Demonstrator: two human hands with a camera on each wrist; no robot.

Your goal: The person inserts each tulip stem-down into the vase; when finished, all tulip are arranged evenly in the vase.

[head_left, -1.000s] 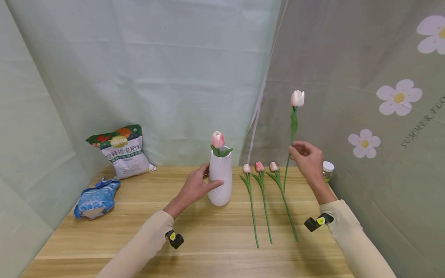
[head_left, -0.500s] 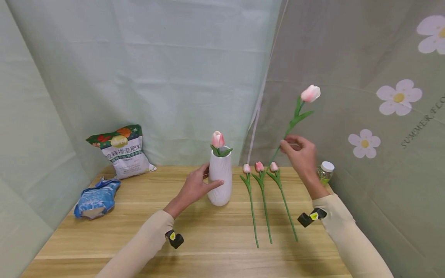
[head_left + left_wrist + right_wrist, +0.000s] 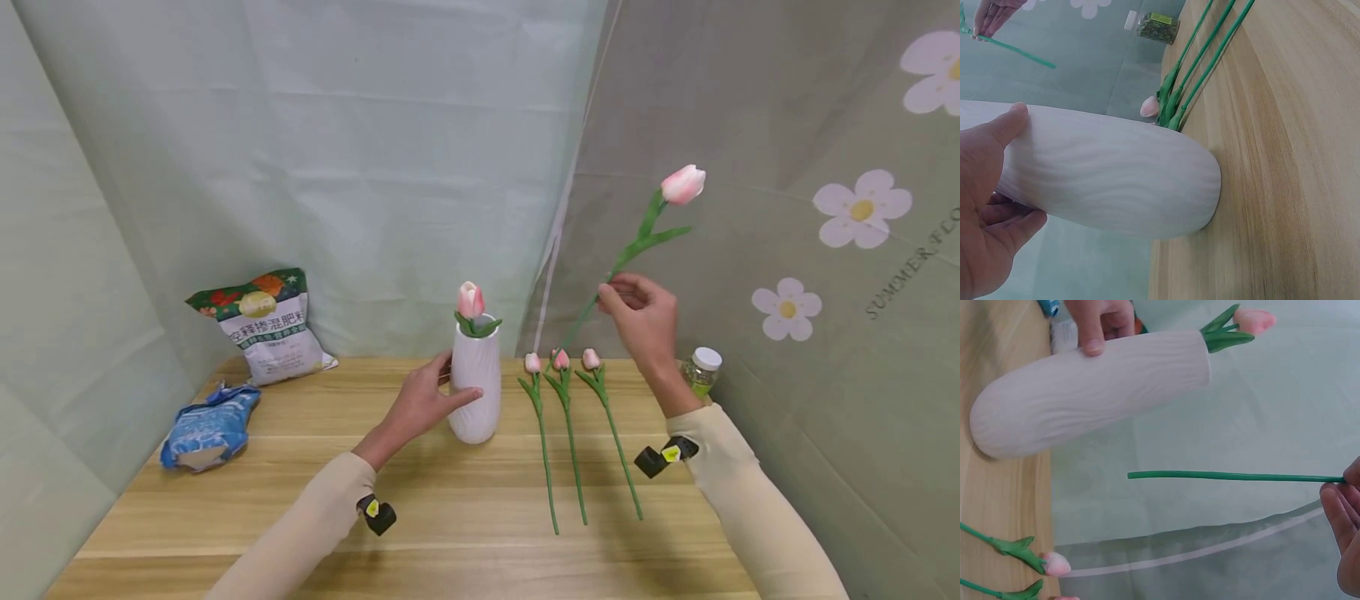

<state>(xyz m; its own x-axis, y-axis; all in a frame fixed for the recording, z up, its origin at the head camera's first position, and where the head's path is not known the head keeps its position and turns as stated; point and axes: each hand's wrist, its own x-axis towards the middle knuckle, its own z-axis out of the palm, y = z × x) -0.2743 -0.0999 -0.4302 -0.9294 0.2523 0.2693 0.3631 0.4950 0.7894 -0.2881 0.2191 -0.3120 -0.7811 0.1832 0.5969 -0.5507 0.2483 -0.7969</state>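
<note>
A white ribbed vase [image 3: 477, 392] stands upright on the table, one pink tulip [image 3: 471, 302] in its mouth. My left hand [image 3: 424, 402] grips the vase around its side, thumb across the front; the left wrist view shows the vase [image 3: 1116, 172] between thumb and fingers. Raised at the right, my right hand [image 3: 643, 321] pinches the stem of another tulip [image 3: 683, 185], its bloom tilted up to the right. In the right wrist view the stem's bare end [image 3: 1179, 475] points towards the vase without touching it. Three tulips [image 3: 576, 417] lie side by side right of the vase.
On the wooden table [image 3: 450, 517], a fertilizer bag [image 3: 277, 333] and a blue packet [image 3: 208, 429] are at the left. A white-lidded jar [image 3: 703, 369] stands behind my right wrist. Cloth [image 3: 375, 167] hangs behind the table.
My right hand has moved left and slightly up, and its tulip has tipped from nearly upright to slanting, bloom to the right and stem end to the left. My left hand and the vase remain in place.
</note>
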